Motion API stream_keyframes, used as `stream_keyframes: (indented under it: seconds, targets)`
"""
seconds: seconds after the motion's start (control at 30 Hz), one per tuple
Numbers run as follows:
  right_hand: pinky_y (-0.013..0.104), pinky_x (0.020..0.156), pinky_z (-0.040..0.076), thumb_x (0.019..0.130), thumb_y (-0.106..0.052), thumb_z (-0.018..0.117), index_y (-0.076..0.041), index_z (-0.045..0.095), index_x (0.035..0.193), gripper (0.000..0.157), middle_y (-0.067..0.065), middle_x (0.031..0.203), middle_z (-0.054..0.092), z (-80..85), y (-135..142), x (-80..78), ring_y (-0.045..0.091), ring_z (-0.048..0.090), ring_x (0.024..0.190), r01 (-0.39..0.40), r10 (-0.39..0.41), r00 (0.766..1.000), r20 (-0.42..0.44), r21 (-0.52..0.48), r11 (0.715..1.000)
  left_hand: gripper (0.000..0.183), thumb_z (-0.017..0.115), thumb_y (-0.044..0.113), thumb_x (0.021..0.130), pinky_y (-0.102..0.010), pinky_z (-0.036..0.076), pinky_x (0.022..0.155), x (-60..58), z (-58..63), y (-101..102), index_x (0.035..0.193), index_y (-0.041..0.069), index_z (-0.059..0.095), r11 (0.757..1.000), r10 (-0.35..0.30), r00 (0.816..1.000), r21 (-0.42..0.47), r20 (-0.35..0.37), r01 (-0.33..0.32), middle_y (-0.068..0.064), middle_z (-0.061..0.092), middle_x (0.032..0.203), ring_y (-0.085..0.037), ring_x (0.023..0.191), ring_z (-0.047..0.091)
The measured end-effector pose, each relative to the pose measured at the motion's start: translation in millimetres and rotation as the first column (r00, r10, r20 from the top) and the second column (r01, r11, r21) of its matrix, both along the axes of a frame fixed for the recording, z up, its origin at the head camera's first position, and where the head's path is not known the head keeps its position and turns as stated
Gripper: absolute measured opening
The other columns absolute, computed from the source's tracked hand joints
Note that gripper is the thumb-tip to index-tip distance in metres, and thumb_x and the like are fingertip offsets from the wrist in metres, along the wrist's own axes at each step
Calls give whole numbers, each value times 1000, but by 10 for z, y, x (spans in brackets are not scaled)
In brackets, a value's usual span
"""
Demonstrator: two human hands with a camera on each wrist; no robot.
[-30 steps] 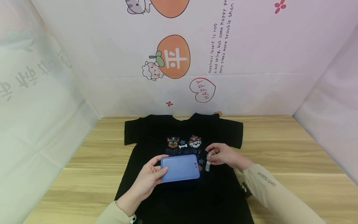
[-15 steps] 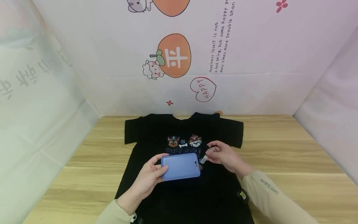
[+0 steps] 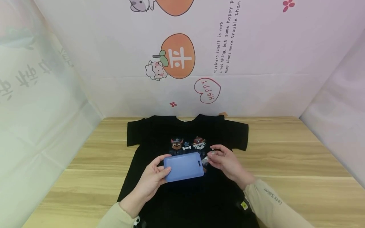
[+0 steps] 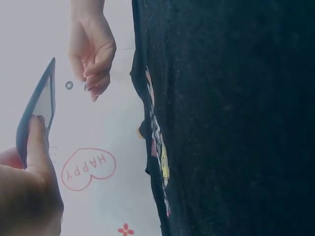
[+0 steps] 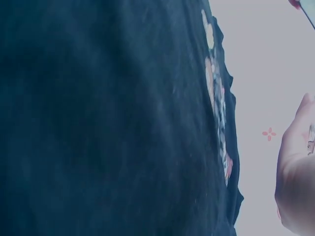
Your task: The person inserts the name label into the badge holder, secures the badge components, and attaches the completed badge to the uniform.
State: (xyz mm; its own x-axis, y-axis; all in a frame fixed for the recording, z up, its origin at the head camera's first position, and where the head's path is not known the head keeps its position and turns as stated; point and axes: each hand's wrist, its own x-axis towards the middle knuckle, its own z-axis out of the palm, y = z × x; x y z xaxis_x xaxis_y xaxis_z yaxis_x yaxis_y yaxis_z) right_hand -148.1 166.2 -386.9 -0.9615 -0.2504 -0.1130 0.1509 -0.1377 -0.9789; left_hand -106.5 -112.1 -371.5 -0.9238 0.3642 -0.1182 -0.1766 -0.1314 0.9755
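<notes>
My left hand (image 3: 148,182) pinches the left end of a blue badge holder (image 3: 183,167), thumb on its face and fingers behind. A slot shows at the holder's right end. Right beside that end, my right hand (image 3: 229,164) pinches a small badge clip with a clear strap (image 3: 205,161); its metal end is partly hidden by the fingers. In the left wrist view the holder (image 4: 43,103) is seen edge-on, with the strap's round snap (image 4: 69,85) near the right fingertips. Only a corner of the holder (image 5: 309,11) shows in the right wrist view.
Beneath both hands a black T-shirt (image 3: 211,196) with cartoon dog prints lies spread on a wood-grain table (image 3: 288,158). A white printed cloth (image 3: 256,79) hangs behind the table, with pale cloth at both sides.
The right hand has moved left, and the clip's strap has swung from hanging down to pointing left at the holder's slotted end. The left hand has tilted the holder slightly, raising its right end.
</notes>
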Motion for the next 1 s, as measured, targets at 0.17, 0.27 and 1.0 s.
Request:
stream_keyframes:
  seconds: [0.17, 0.27, 1.0]
  targets:
    - [19, 77, 54, 96, -4, 50, -6, 42, 121, 26, -2, 93, 65, 10, -42, 17, 7, 65, 81, 38, -37, 999, 19, -56, 998, 52, 50, 9, 98, -37, 52, 89, -5, -1, 8, 143, 1, 27, 1000, 11, 1000, 13, -4, -11, -24, 59, 125, -15, 98, 66]
    - [19, 76, 54, 97, -3, 49, -8, 43, 120, 25, -3, 91, 65, 13, -67, 24, 7, 65, 80, 53, -51, 998, 32, -76, 996, 51, 51, 10, 98, -37, 52, 89, -3, 4, 13, 142, 3, 28, 1000, 15, 1000, 17, -10, -15, -24, 59, 126, -15, 99, 66]
    - [18, 74, 53, 97, -2, 46, -7, 39, 119, 23, -5, 85, 65, 28, -193, 82, 4, 63, 74, 50, -28, 994, 102, -218, 975, 49, 49, 8, 98, -32, 54, 86, 0, 11, 49, 142, 2, 28, 998, 39, 999, 48, 7, -40, -21, 60, 124, -11, 95, 65]
